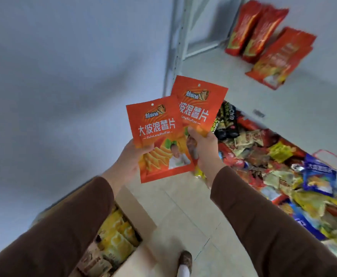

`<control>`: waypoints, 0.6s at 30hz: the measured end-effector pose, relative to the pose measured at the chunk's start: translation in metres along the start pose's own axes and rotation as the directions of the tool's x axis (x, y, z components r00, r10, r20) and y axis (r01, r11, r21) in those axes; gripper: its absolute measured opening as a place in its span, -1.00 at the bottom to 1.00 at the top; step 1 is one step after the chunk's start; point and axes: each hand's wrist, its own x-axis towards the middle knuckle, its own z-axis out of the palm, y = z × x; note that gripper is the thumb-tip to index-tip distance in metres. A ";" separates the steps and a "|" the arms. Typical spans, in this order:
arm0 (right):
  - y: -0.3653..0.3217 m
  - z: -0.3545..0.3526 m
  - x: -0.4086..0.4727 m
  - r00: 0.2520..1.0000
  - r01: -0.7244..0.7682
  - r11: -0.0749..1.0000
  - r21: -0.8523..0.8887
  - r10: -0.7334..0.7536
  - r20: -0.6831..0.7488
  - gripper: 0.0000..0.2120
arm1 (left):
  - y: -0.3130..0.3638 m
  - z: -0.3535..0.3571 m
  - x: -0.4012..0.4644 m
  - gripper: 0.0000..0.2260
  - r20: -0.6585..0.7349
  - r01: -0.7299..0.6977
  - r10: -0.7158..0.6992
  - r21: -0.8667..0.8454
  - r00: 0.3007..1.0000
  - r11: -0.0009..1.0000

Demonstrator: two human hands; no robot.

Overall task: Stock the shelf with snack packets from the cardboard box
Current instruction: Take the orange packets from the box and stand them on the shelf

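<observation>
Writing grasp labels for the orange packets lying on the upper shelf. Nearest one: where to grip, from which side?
Probably the bottom edge of the nearest orange packet, approached from the shelf front. It lies flat with that printed end pointing outward, clear of the other packets behind; a flat pouch suits a thumb-over, fingers-under pinch.

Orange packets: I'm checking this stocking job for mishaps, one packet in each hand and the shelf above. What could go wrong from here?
1. The left hand and right hand pinch each orange packet only at a lower corner, so one might slip.
2. The packets already on the upper shelf lean in rows; nudging them could topple them.
3. The open cardboard box sits by the person's foot, a possible trip.
</observation>
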 end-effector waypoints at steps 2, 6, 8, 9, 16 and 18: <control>-0.038 -0.062 0.014 0.995 0.048 0.999 0.013 -0.047 -0.086 -0.84 | 0.021 0.059 0.023 -0.50 0.089 -0.024 0.020 0.039 0.996 0.999; -0.089 -0.162 0.049 0.966 0.110 0.993 -0.042 -0.117 -0.229 -0.77 | 0.044 0.154 0.075 -0.58 0.207 -0.071 0.041 0.137 0.977 0.988; -0.112 -0.219 0.071 0.944 0.150 0.988 -0.038 -0.155 -0.291 -0.71 | 0.054 0.210 0.107 -0.63 0.214 -0.091 0.057 0.150 0.975 0.985; -0.123 -0.245 0.081 0.930 0.165 0.986 -0.039 -0.169 -0.325 -0.69 | 0.060 0.239 0.122 -0.66 0.219 -0.100 0.064 0.159 0.974 0.982; -0.159 -0.374 0.147 0.871 0.171 0.985 0.008 -0.147 -0.468 -0.71 | 0.092 0.363 0.217 -0.70 0.183 -0.100 0.044 0.308 0.982 0.946; -0.161 -0.387 0.163 0.863 0.177 0.983 0.053 -0.130 -0.488 -0.74 | 0.101 0.378 0.245 -0.73 0.188 -0.096 0.034 0.332 0.982 0.939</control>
